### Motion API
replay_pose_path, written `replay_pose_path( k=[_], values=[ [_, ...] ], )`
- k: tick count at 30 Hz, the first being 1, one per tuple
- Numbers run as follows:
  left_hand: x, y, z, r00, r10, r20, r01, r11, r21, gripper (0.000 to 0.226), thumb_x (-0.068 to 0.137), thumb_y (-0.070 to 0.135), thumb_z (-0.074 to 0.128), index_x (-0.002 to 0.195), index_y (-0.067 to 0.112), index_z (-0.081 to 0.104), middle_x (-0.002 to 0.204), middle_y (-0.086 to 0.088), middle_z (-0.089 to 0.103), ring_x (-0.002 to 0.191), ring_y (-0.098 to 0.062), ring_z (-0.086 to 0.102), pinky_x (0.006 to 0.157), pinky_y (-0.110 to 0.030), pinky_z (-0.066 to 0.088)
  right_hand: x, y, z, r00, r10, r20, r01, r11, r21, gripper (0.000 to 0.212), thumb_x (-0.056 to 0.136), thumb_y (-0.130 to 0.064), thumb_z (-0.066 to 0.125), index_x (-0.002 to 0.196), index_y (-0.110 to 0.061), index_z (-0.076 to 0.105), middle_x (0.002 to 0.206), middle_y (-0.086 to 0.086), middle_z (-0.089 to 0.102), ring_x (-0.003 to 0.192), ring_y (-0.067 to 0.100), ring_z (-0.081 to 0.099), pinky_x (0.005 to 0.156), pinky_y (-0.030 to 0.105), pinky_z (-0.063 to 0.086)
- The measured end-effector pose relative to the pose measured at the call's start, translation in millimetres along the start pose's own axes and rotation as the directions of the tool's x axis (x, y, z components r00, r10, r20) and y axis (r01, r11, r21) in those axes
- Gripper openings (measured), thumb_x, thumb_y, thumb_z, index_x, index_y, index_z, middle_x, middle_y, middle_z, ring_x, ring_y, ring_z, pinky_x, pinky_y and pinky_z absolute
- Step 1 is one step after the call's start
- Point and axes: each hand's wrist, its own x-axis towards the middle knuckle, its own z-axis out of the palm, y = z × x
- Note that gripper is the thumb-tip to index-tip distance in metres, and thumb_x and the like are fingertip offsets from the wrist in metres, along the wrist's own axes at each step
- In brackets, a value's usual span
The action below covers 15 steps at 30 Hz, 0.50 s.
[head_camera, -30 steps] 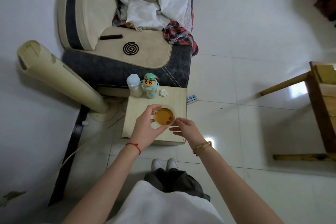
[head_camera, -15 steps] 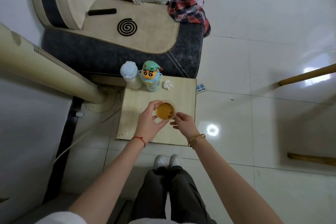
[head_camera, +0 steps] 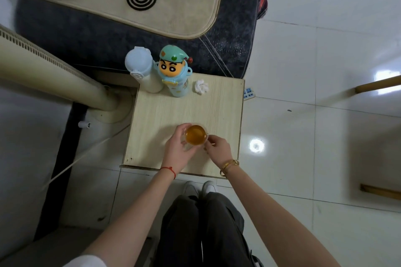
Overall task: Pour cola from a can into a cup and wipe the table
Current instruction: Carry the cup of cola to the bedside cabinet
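At the near edge of the small wooden table (head_camera: 152,119), two hands hold a glass cup (head_camera: 196,136) of amber drink.

Nearest the camera are the person's dark trousers (head_camera: 201,227) and white shoes (head_camera: 199,187) on the pale floor tiles. The left hand (head_camera: 176,150), a red string at its wrist, curls its fingers round the cup's left side; the right hand (head_camera: 217,148), with a gold bracelet, pinches the cup's right edge with its fingertips. The cup is upright near the table's near middle; whether it touches the tabletop I cannot tell. At the far edge stand a white bottle (head_camera: 141,69) on the left, touching a blue cartoon-figure bottle (head_camera: 174,71), with a crumpled white tissue (head_camera: 201,86) just to the right. Beyond the table lies a dark sofa with a cream cushion (head_camera: 152,6) bearing a black spiral.
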Motion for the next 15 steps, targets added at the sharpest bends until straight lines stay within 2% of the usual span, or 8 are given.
replay_pose_path(
  k=[5, 9, 11, 15],
  values=[
    [2, -13, 7, 1.0, -0.002, 0.007, 0.002, 0.999, 0.036, 0.064, 0.073, 0.027, 0.084, 0.127, 0.036, 0.05, 0.123, 0.023, 0.058, 0.118, 0.004, 0.053, 0.095, -0.03, 0.054, 6, 9, 7, 1.0, -0.002, -0.012, 0.002, 1.0, -0.019, 0.026, 0.096, -0.019, 0.051, 0.107, -0.005, 0.07, 0.098, 0.012, 0.072, 0.083, 0.019, 0.061, 0.075, 0.026, 0.047],
    [2, -16, 8, 1.0, -0.01, 0.019, 0.009, 0.998, 0.058, 0.062, 0.073, 0.03, 0.083, 0.123, 0.044, 0.048, 0.119, 0.031, 0.056, 0.116, 0.009, 0.051, 0.097, -0.031, 0.053, 8, 13, 7, 1.0, 0.004, 0.003, -0.004, 1.0, -0.027, 0.026, 0.095, -0.019, 0.052, 0.11, -0.006, 0.069, 0.101, 0.012, 0.072, 0.084, 0.017, 0.059, 0.076, 0.025, 0.045],
    [1, -16, 8, 0.999, -0.014, 0.038, 0.012, 0.998, 0.063, 0.062, 0.074, 0.031, 0.082, 0.123, 0.047, 0.046, 0.12, 0.032, 0.055, 0.118, 0.004, 0.052, 0.099, -0.032, 0.051, 8, 15, 7, 1.0, 0.008, 0.013, -0.007, 1.0, -0.027, 0.027, 0.096, -0.018, 0.051, 0.113, -0.006, 0.068, 0.104, 0.012, 0.072, 0.086, 0.017, 0.059, 0.078, 0.027, 0.047],
    [-2, -16, 7, 0.998, -0.018, 0.065, 0.012, 0.995, 0.098, 0.064, 0.077, 0.026, 0.08, 0.125, 0.047, 0.043, 0.12, 0.032, 0.05, 0.122, -0.007, 0.051, 0.105, -0.037, 0.047, 3, 15, 5, 0.998, 0.018, 0.055, -0.017, 1.0, -0.015, 0.032, 0.097, -0.015, 0.048, 0.124, -0.009, 0.063, 0.114, 0.011, 0.069, 0.103, 0.025, 0.064, 0.095, 0.036, 0.051]
  ],
)
